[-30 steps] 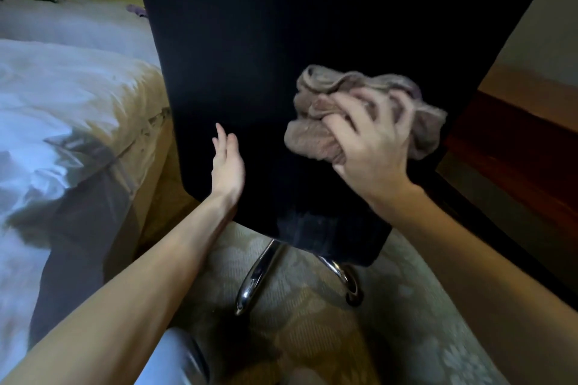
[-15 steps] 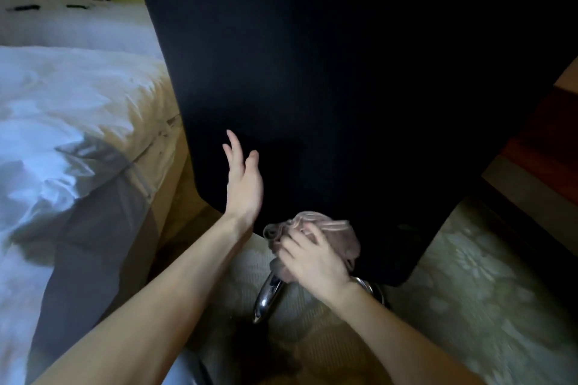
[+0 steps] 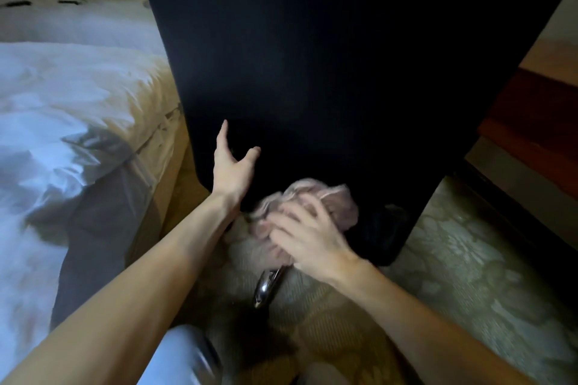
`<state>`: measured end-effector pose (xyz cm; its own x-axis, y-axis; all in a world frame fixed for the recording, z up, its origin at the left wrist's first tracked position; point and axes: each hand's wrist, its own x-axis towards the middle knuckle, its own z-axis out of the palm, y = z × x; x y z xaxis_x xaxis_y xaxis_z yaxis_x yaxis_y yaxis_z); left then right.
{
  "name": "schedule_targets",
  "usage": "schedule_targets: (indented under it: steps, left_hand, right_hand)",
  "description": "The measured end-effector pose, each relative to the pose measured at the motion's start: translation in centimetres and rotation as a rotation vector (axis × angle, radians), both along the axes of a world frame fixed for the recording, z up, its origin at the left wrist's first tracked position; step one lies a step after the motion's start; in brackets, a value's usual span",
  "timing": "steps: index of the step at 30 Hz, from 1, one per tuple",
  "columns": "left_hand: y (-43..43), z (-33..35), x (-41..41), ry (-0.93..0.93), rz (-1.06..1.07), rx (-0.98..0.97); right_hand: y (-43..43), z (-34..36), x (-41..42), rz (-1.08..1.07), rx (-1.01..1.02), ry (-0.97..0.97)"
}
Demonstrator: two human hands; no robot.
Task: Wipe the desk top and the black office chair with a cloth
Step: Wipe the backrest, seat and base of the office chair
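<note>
The black office chair's tall backrest (image 3: pixel 328 72) fills the middle of the view, seen from behind. My right hand (image 3: pixel 309 237) holds a crumpled pinkish-brown cloth (image 3: pixel 325 200) against the backrest's bottom edge; both are motion-blurred. My left hand (image 3: pixel 233 166) rests flat with fingers spread on the lower left side of the backrest, holding nothing. A chrome leg of the chair base (image 3: pixel 267 286) shows just below the cloth. The seat and the desk top are hidden.
A bed with white linen and a grey throw (image 3: pixel 68 134) stands close on the left. Patterned carpet (image 3: pixel 469 275) lies underfoot. Dark wooden furniture (image 3: pixel 531 134) runs along the right. My knee (image 3: pixel 184 356) shows at the bottom.
My right hand swept the cloth from mid-backrest down to its bottom edge, and now shifts slightly right there. My left thumb has spread away from the fingers.
</note>
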<state>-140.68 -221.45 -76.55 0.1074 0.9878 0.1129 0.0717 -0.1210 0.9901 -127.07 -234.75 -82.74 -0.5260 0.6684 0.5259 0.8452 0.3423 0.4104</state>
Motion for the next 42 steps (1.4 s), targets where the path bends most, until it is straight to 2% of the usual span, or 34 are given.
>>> schedule_targets:
  steps: [2, 4, 6, 9, 12, 16, 20, 23, 25, 26, 29, 31, 34, 36, 38, 39, 42]
  left_hand:
    - [0.1, -0.3, -0.6, -0.018, 0.013, -0.098]
    - [0.0, -0.8, -1.1, -0.038, 0.012, -0.203]
    - [-0.1, -1.6, -1.7, -0.063, -0.014, -0.264]
    - [-0.1, -2.5, -1.7, -0.094, -0.026, -0.262]
    - [-0.2, -2.9, -1.4, -0.088, -0.011, -0.232]
    - [-0.3, -3.7, -1.4, -0.106, -0.024, -0.225]
    - [-0.6, -3.7, -1.6, -0.089, -0.074, -0.238]
    - [-0.7, -3.2, -2.0, -0.064, -0.114, -0.246]
    - [-0.7, -3.0, -2.3, -0.048, -0.151, -0.246]
    - [-0.7, -2.9, -2.4, -0.035, -0.167, -0.247]
    - [-1.0, -3.1, -2.4, -0.005, -0.185, -0.236]
    - [-0.9, -3.4, -2.1, 0.002, -0.181, -0.219]
    - [-0.8, -3.5, -1.7, -0.019, -0.182, -0.226]
    - [-0.9, -3.4, -1.7, -0.036, -0.181, -0.246]
    - [-0.9, -3.3, -1.7, -0.050, -0.175, -0.258]
    - [-0.8, -3.2, -1.8, -0.048, -0.174, -0.256]
    - [-0.8, -3.6, -2.2, -0.037, -0.200, -0.245]
  right_hand:
    - [-0.2, 3.3, 0.3, 0.003, 0.275, 0.071]
    - [-0.1, 6.1, 1.4, -0.056, 0.425, 0.092]
    - [0.8, 7.2, 2.7, -0.150, 0.476, 0.047]
    - [1.8, 5.3, 3.6, -0.212, 0.495, -0.010]
    - [2.6, 0.3, 3.3, -0.200, 0.382, -0.035]
    - [3.0, -7.3, 2.4, -0.225, 0.021, -0.212]
    - [2.8, -11.3, 1.7, -0.217, -0.225, -0.338]
    - [2.2, -13.6, 1.5, -0.308, -0.410, -0.474]
    - [1.1, -14.7, 2.3, -0.360, -0.590, -0.437]
    - [0.3, -14.7, 2.8, -0.382, -0.617, -0.381]
    - [-1.8, -14.2, 3.6, -0.342, -0.625, -0.199]
    - [-2.5, -13.6, 3.5, -0.232, -0.566, -0.167]
    - [-2.6, -12.2, 1.3, 0.008, -0.329, -0.030]
    - [-1.6, -10.6, -0.7, 0.048, -0.162, 0.007]
    - [0.1, -9.0, -1.6, 0.030, -0.062, -0.039]
    - [1.0, -8.3, -1.6, -0.016, -0.077, -0.106]
    - [2.6, -7.7, -0.3, -0.275, -0.267, -0.466]
